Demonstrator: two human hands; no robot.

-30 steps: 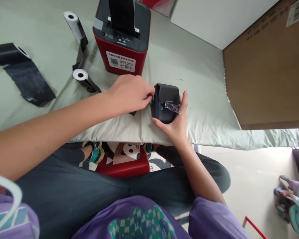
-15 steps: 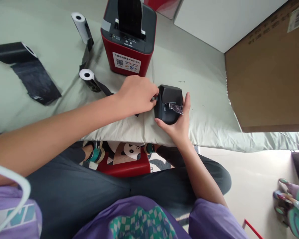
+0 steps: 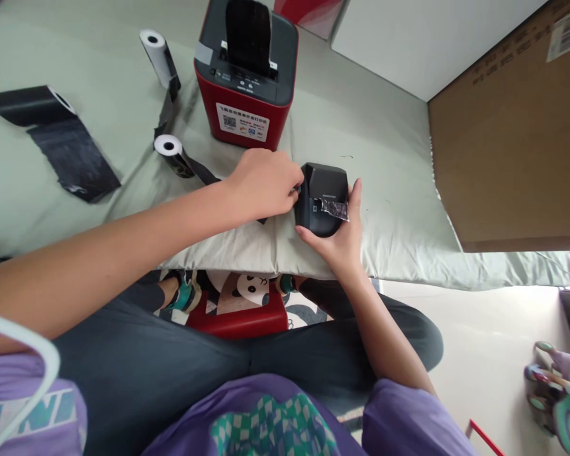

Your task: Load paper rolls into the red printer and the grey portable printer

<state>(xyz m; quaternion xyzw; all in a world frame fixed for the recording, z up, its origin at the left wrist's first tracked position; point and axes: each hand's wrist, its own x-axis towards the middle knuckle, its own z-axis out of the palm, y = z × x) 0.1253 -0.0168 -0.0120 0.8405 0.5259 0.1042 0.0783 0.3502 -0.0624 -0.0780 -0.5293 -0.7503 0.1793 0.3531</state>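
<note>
Near the table's (image 3: 399, 190) front edge, our right hand (image 3: 344, 237) cups the small black printer (image 3: 322, 197), fingers curled around it. Our left hand (image 3: 262, 183) keeps fingertips pressed together against its left side. Nothing has shifted; the grip holds.

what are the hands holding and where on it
The right hand cups the small black printer by its right side and near edge. The left hand has its fingertips at the printer's left side; whether they grip cannot be told.
</note>
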